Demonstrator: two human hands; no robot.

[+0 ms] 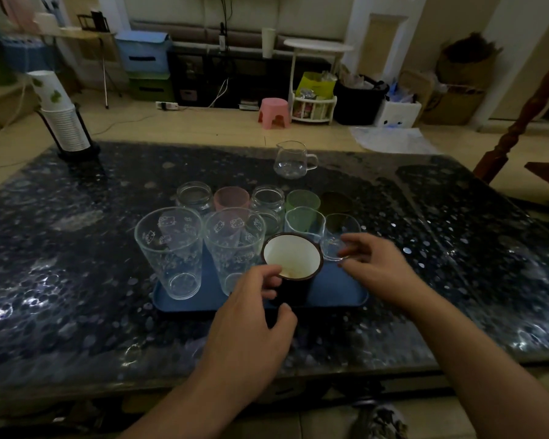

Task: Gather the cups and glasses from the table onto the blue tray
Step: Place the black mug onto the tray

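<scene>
The blue tray (339, 294) lies on the dark table, crowded with cups. Two tall clear glasses with cat prints (168, 248) (233, 245) stand at its front left. Behind them are glass jars (194, 194), a pink cup (231, 199), a green cup (302, 201) and a dark cup (336, 202). My left hand (251, 315) wraps around a dark mug with a white inside (292, 258) at the tray's front. My right hand (376, 267) pinches the handle of a small clear glass cup (341, 231) at the tray's right. A clear glass pitcher (290, 160) stands alone farther back on the table.
A black holder with stacked paper cups (64, 118) stands at the table's far left corner. Beyond the table are a pink stool (274, 112), storage boxes and a white side table. A wooden post (520, 122) rises at the right.
</scene>
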